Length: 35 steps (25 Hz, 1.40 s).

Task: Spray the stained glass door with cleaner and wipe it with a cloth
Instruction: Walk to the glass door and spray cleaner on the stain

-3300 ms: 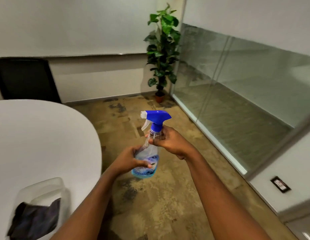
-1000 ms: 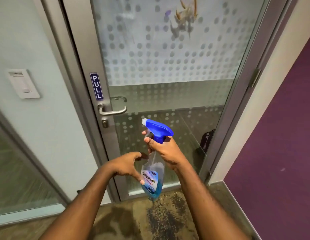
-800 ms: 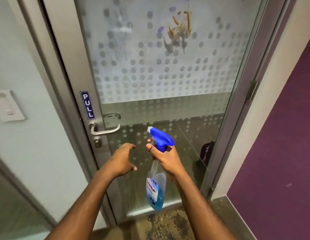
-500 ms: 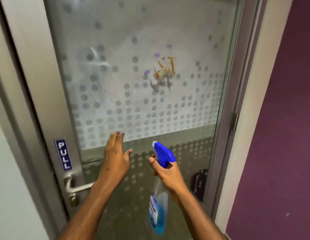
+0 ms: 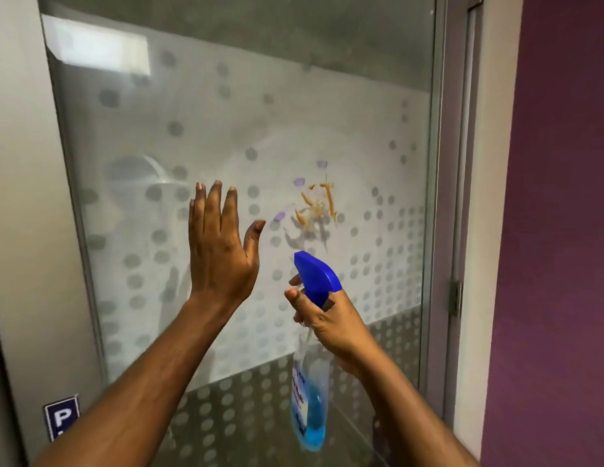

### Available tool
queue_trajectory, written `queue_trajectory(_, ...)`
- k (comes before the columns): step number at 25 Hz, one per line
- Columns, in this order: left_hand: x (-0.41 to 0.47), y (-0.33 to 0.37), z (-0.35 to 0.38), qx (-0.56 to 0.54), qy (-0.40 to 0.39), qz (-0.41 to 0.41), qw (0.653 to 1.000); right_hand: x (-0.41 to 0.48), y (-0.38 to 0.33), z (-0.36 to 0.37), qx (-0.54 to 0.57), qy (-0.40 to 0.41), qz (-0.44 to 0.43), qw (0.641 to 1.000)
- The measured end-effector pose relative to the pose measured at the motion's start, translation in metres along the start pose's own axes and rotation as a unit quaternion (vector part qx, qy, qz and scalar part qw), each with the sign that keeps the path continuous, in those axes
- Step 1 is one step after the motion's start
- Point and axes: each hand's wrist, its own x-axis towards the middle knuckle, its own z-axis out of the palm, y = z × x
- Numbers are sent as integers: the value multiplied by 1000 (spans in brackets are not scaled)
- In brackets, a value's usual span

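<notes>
Spray bottle raised at a stained glass door

The dotted, frosted glass door [image 5: 226,129] fills the view ahead of both hands. The left hand [image 5: 219,251] is raised flat and empty, fingers spread wide. The right hand [image 5: 324,318] is wrapped around the neck of the spray bottle [image 5: 310,399], blue nozzle up. The orange stain [image 5: 315,207] sits just above that nozzle, to the right of the left hand.
</notes>
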Motion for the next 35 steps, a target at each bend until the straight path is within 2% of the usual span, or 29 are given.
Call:
queue_trajectory(4,34,-15,14,73,3,16,997,29,-25,-11,10,-17,-42,999)
queue_trajectory(8,38,-38,27,140,-15,34,989,56,-37,-20,38,9,-48,998)
queue_trajectory(13,38,-48,37,227,2,55,972,91,-49,-39,68,20,-68,995)
queue_trajectory(24,37,-47,41,258,19,54,965,150,-78,-81,30,57,-114,991)
queue_trajectory(31,37,-46,42,266,20,50,963,165,-62,-88,47,91,-70,992)
queue_trajectory(35,37,-46,42,269,23,53,961,171,-65,-92,49,104,-83,990)
